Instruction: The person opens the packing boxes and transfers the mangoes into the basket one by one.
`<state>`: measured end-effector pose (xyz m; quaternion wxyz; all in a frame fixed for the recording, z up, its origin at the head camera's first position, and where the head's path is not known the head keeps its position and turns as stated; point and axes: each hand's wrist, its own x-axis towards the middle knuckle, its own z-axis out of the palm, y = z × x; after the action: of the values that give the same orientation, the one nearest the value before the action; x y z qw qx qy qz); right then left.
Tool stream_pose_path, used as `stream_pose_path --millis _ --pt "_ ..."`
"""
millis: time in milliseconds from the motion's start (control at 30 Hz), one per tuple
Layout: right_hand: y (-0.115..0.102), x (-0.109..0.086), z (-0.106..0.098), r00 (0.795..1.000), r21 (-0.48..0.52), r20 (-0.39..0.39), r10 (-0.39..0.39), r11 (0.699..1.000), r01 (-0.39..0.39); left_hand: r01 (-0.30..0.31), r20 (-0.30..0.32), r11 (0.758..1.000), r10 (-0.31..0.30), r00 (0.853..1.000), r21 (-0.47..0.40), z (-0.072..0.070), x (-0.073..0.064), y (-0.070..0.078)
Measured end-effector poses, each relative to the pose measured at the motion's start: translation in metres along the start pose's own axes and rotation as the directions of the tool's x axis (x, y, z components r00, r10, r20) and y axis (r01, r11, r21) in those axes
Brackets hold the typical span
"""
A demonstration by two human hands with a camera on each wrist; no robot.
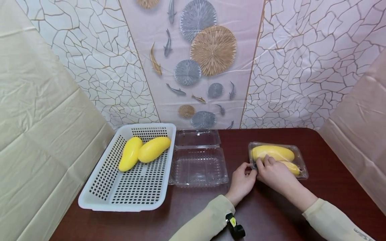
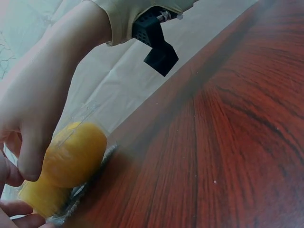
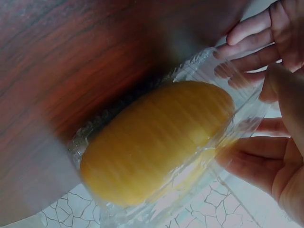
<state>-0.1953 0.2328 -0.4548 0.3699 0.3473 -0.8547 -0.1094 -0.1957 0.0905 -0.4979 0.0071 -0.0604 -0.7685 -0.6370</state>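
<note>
A clear plastic clamshell box [image 1: 298, 153] with its lid down lies at the right of the table, holding two yellow mangoes [image 1: 273, 152]. My left hand [image 1: 243, 180] pinches the box's near-left corner between thumb and fingers. Beside it, my right hand [image 1: 275, 172] grips the same end, its fingers over the lid and partly covering the nearer mango [image 1: 292, 168]. In the right wrist view a mango [image 3: 156, 142] shows through the plastic, with both hands' fingers at the box's end. The left wrist view catches my left fingers [image 2: 20, 209] below the right hand.
A white perforated basket [image 1: 125, 205] with two more yellow mangoes [image 1: 154, 149] stands at the left. Against its right side lies an opened clear clamshell box [image 1: 199, 167], lid folded back. Patterned cloth [image 1: 211, 100] hangs behind the dark red wooden table [image 1: 193, 214].
</note>
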Motion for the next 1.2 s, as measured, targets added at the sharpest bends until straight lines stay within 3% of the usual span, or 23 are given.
stream_pose_path --millis 200,533,767,900,1067,1200 --pt "-0.003 -0.002 -0.001 0.998 -0.106 -0.005 -0.060 0.993 0.059 0.007 -0.001 1.000 -0.007 1.000 -0.005 0.000 0.000 0.001" --pt "0.001 -0.003 -0.003 0.991 -0.127 0.012 -0.131 0.983 0.131 0.034 0.004 0.999 -0.034 0.999 -0.033 0.002 0.003 -0.003" --pt "0.018 0.004 -0.010 0.994 0.058 -0.011 -0.109 0.992 0.109 0.046 0.004 0.998 -0.046 0.999 -0.044 0.000 0.005 -0.004" --pt "0.026 0.005 -0.017 0.995 0.141 0.058 -0.081 0.987 0.072 0.050 0.005 0.998 -0.050 0.999 -0.049 0.000 0.006 -0.006" --pt "0.035 0.006 -0.027 0.983 0.217 0.183 0.017 0.975 -0.057 0.048 0.009 0.997 -0.048 0.999 -0.059 0.002 0.006 -0.007" --pt "0.041 0.003 -0.029 0.983 0.247 0.182 0.025 0.967 -0.071 0.049 0.005 0.998 -0.049 0.999 -0.042 0.001 0.006 -0.008"
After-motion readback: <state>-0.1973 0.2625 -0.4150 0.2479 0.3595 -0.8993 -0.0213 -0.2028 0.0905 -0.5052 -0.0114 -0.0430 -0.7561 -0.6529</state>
